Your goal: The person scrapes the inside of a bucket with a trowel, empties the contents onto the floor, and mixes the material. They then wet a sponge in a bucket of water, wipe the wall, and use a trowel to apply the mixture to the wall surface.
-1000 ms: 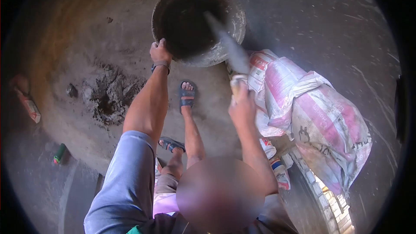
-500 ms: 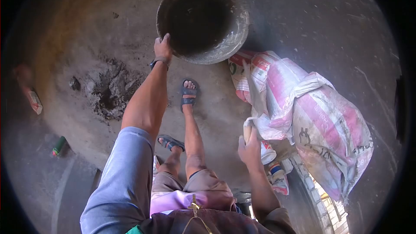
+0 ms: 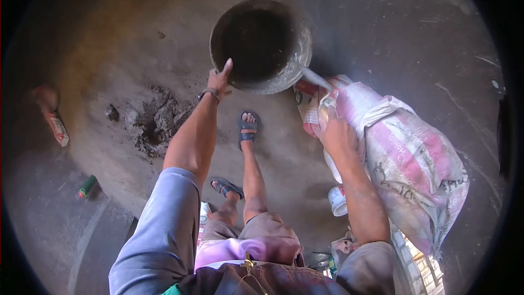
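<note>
My left hand [image 3: 219, 81] grips the near left rim of a large round basin [image 3: 297, 64], with the thumb lying over the edge. The basin is dark inside and crusted grey along its right wall; how much it contains is hard to make out. My right hand [image 3: 335, 128] is closed round the pale handle of a trowel [image 3: 315, 78]. Its grey blade points up and left and reaches the basin's lower right rim. Beside and below the right hand lies a pink-and-white cement sack [image 3: 404, 147], bunched at its upper part.
A heap of grey mortar [image 3: 155, 117] is on the floor to the left. Further left lie a green cylinder [image 3: 87, 186] and a red-and-white packet [image 3: 57, 130]. A white tub [image 3: 338, 201] stands below the right forearm. My sandalled feet [image 3: 248, 128] are below the basin.
My right hand has moved up and right with the trowel, whose blade now reaches the basin. The basin and left hand appear slightly lower in view, partly because the view shifted.
</note>
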A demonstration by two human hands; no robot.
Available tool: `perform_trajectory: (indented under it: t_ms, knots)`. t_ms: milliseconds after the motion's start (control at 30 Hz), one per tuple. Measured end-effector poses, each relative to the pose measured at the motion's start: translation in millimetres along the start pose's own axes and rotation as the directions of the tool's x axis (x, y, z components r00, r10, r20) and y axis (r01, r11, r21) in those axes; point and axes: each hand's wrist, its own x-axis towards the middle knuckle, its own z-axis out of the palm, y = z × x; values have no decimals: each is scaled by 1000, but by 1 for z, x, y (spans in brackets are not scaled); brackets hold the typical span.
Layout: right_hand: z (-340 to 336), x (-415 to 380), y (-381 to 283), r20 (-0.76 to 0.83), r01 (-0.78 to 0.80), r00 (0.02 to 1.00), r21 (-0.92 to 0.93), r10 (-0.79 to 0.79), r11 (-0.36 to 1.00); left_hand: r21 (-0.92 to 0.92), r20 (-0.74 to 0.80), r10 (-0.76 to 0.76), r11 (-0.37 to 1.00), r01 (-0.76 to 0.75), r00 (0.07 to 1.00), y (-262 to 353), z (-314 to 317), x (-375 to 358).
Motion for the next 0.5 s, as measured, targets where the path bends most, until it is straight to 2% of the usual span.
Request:
perform_trajectory:
  t_ms: [33, 67, 133, 167, 200, 267, 300, 333, 367, 400, 433, 500]
  knots:
    - [-20, -3, -2, -55, -16, 998, 62, 19, 998, 25, 22, -19, 1000, 18, 1000, -1, -3, -5]
    - [-28, -6, -4, -76, -6, 997, 67, 11, 998, 57, -7, 25, 998, -25, 1000, -1, -7, -12]
    - [-23, -24, -12, -411, 171, 912, 341, -17, 924, 136, -36, 135, 982, -129, 990, -14, -30, -24]
    - [-9, -27, -16, -426, 215, 905, 473, 8, 854, 181, -34, 202, 964, -193, 979, -21, -44, -31]
    - [-7, -35, -26, -525, 324, 847, 397, -77, 859, 225, -32, 268, 941, -254, 963, -27, -58, -37]
    - [22, -35, -47, -621, 435, 771, 354, -140, 828, 288, -97, 256, 932, -219, 962, -24, -95, -78]
    - [29, -33, -55, -317, 245, 943, 456, -101, 855, 296, -99, 225, 937, -187, 969, -14, -110, -109]
    - [44, -23, -57, -334, 261, 936, 454, -109, 852, 304, -102, 195, 940, -156, 976, -4, -125, -141]
    - [60, -9, -61, -215, 155, 975, 527, -45, 836, 298, -72, 147, 947, -119, 987, 17, -142, -180]
    - [64, -7, -69, -81, 38, 997, 591, 12, 806, 493, -165, 331, 844, -213, 929, -11, -183, -167]
    - [45, -19, -76, -92, 54, 996, 595, 1, 802, 470, -161, 292, 863, -187, 943, -14, -215, -181]
    - [-7, -49, -87, -330, 212, 944, 643, 17, 736, 552, -246, 293, 826, -115, 924, -10, -261, -222]
